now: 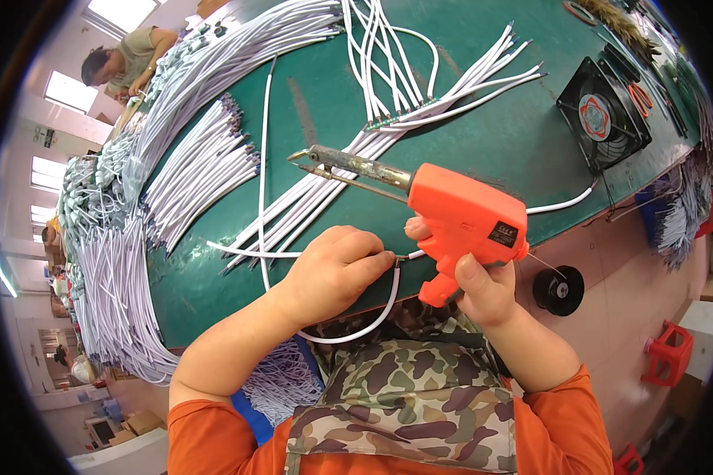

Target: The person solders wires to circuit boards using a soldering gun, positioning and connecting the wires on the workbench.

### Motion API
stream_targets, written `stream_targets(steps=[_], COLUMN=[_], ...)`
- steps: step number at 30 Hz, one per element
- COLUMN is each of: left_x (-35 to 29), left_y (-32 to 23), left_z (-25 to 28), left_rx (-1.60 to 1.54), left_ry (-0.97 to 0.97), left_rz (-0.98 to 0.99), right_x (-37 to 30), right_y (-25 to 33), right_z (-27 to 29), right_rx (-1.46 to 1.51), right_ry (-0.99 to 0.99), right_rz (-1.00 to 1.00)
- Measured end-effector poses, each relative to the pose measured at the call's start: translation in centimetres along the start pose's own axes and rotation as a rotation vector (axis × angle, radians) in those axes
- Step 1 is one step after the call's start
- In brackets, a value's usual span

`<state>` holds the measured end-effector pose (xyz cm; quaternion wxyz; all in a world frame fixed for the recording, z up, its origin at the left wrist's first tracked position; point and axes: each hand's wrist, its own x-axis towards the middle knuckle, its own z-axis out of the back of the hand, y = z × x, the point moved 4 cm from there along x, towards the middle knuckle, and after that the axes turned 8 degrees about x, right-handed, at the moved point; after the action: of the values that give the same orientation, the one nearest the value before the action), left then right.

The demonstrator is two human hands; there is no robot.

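My right hand (487, 294) grips an orange soldering gun (463, 214) by its handle, over the front part of the bench. Its metal barrel and tip point left, above my left hand (333, 269). With fingers pinched together, that hand holds the end of a white cable (391, 297), where dark bare wire ends show. This cable curves down and back under my left wrist. Another short piece of white cable (416, 254) meets the pinch from the right, partly behind the gun. What exactly lies between the fingertips is hidden.
White cables (202, 170) lie bundled across the green bench (483, 154). Several cables in the middle join small green circuit boards (400, 117). A black fan (604, 115) stands at the right, with a black spool (558, 290) below the bench edge. A co-worker (131, 63) sits far left; a red stool (669, 354) stands right.
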<state>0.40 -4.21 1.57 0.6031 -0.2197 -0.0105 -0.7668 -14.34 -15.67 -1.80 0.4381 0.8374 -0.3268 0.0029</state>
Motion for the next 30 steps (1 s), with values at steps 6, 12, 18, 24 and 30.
stream_targets(steps=[6, 12, 18, 24, 30], left_x=[0.3, 0.3, 0.5, 0.7, 0.8], left_y=[0.1, 0.2, -0.1, -0.3, -0.5], left_z=[0.0, 0.1, 0.3, 0.4, 0.4], left_rx=[0.028, 0.01, 0.045, 0.072, 0.092], left_ry=[0.035, 0.04, 0.122, 0.153, 0.16], left_rz=[-0.062, -0.091, -0.127, -0.14, -0.15], right_x=[-1.7, -7.7, -11.4, -11.7, -11.9], right_y=[1.4, 6.3, 7.1, 6.7, 6.5], right_z=[0.9, 1.8, 1.3, 0.9, 0.9], right_rx=[0.026, -0.274, -0.525, -0.502, -0.502], right_ry=[-0.053, -0.17, -0.204, -0.233, -0.251], right_rz=[0.028, -0.021, -0.107, -0.186, -0.182])
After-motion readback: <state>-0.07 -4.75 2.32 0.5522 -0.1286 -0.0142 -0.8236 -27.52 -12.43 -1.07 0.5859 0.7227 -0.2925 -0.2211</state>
